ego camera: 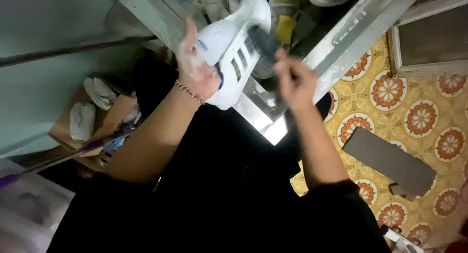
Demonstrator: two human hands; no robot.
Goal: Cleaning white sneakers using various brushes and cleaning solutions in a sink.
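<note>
My left hand (195,68) grips a white sneaker (237,48) by its heel end and holds it tilted, with its side slots facing me. A thin chain bracelet sits on that wrist. My right hand (292,80) is closed around the handle of a dark brush (263,41), whose head presses against the sneaker's side. Both hands are raised above a metal sink corner (265,119). The brush head is blurred.
A metal counter edge (360,24) runs diagonally at upper right. Yellow patterned floor tiles (419,116) lie to the right, with a grey flat board (390,160) on them. At left sits a cardboard box (73,131) with white shoes, and a purple stick (73,153).
</note>
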